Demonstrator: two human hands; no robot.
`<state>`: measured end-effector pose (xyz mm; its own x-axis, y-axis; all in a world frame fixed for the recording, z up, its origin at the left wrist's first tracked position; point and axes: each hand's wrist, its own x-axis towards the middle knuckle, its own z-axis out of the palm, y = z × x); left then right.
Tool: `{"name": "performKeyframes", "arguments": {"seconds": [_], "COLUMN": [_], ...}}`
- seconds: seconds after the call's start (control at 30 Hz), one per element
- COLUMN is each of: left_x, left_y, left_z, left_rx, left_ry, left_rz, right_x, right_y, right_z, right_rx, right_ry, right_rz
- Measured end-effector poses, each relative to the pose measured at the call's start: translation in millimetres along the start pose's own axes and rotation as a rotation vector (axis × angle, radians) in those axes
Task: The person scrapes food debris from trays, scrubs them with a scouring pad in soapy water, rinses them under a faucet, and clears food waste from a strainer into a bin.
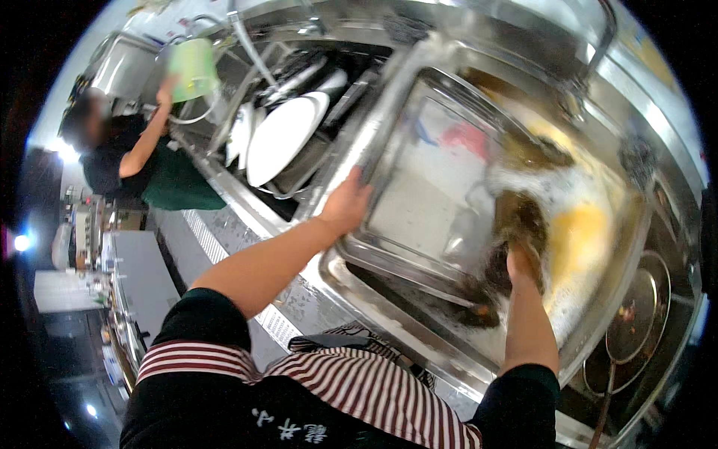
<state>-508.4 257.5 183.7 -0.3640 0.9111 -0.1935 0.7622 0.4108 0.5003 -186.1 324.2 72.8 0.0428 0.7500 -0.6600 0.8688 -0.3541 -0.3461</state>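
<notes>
A rectangular stainless steel tray (429,191) rests tilted over the near sink, its right part dipping into brown, foamy water (583,236). My left hand (345,205) grips the tray's left rim. On the right, my right hand (521,264) reaches into the water beside the tray; its fingers are hidden in murky water and blur, so what it holds cannot be told. Inside the tray, a blurred red and blue patch shows through a thin layer of water.
White oval plates (286,140) and dark dishes stand in the adjoining sink. A co-worker (129,146) at upper left holds a green bucket (193,70). Round strainers (631,314) lie in the basin at right. Metal scourers (638,157) sit on the ledge; a faucet (580,84) stands behind.
</notes>
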Motion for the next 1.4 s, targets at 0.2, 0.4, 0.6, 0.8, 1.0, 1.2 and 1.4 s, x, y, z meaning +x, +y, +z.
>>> {"name": "performKeyframes", "arguments": {"seconds": [0.2,0.4,0.6,0.8,1.0,1.2,1.4], "left_x": [9.1,-1.0,13.5,-18.2,-90.7,-133.8,-185.4], "left_y": [10.7,37.1,-6.2,48.5,122.4,148.9,165.0], "left_z": [15.3,5.7,6.5,-57.5,-112.6,-175.6,-234.7], "left_rx": [-0.007,0.025,-0.165,0.007,-0.128,-0.342,-0.475], "left_ry": [0.184,0.082,-0.053,-0.224,-0.195,-0.025,0.138], "left_rz": [0.347,0.212,-0.016,-0.118,-0.105,0.167,0.335], "right_x": [87.1,103.8,61.7,4.0,-18.4,-20.2,-14.3], "right_y": [90.9,138.6,153.2,171.9,164.9,159.8,158.2], "right_z": [-5.8,1.1,16.6,31.2,42.1,44.5,47.3], "right_rx": [0.063,0.029,-0.068,-0.096,-0.172,-0.239,-0.282], "right_ry": [0.032,0.038,0.040,0.006,-0.036,-0.069,-0.027], "right_rz": [0.017,-0.027,-0.111,-0.158,-0.179,-0.192,-0.249]}}
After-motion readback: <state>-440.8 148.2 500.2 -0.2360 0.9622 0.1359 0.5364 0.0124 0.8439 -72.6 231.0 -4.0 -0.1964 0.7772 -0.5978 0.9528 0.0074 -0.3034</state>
